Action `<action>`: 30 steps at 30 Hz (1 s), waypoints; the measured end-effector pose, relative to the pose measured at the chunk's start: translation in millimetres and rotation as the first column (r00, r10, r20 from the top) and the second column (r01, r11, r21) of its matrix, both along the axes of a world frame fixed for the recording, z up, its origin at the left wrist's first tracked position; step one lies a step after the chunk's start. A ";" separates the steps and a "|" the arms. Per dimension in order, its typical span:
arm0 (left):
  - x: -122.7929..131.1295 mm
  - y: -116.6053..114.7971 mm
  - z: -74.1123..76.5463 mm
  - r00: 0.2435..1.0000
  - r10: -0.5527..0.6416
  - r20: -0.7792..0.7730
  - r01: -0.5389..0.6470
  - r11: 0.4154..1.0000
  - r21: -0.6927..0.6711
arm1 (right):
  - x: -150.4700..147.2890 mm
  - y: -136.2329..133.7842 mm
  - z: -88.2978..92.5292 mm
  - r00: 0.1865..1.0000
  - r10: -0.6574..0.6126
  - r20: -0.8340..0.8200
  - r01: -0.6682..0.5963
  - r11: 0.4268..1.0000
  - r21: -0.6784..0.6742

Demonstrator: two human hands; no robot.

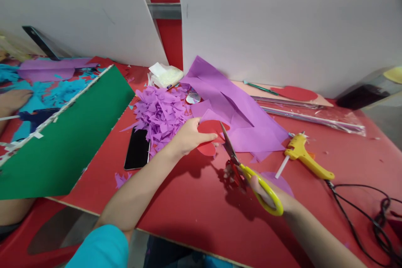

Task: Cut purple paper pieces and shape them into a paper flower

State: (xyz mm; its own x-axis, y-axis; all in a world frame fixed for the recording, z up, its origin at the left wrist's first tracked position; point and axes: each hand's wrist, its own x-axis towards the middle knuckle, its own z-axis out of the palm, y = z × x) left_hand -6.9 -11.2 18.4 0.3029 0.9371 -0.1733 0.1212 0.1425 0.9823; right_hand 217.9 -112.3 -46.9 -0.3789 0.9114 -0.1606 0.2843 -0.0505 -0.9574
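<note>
My left hand [191, 137] pinches a piece of red paper [207, 149] with a rounded outline, held just above the red table. Purple paper shows right behind it. In my right hand [262, 188] is a pair of scissors [230, 149] with yellow and red handles. The blades point up and left, and their tips overlap the right edge of the red paper. Whether the blades are biting into it I cannot tell. A heap of cut purple paper scraps [161, 111] lies left of my left hand, partly over a black phone [137, 149].
Purple sheets [232, 104] spread behind my hands. A yellow glue gun [303, 155] with a black cable lies to the right. A green board [75, 138] leans at left, beside a co-worker's hand [14, 100]. White panels [282, 25] stand along the back.
</note>
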 end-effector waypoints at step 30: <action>34.3 -68.3 -64.4 0.974 0.031 0.222 -0.006 0.994 -0.110 | -45.3 21.0 -11.4 0.832 -0.475 -0.286 0.467 0.878 -0.102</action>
State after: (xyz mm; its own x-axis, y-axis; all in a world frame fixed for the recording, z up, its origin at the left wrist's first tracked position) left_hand 27.3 -79.4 -45.9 0.3284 0.9223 -0.2037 -0.1031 0.2494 0.9629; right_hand 172.5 -91.2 -58.3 0.0623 0.9885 -0.1375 -0.0734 -0.1329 -0.9884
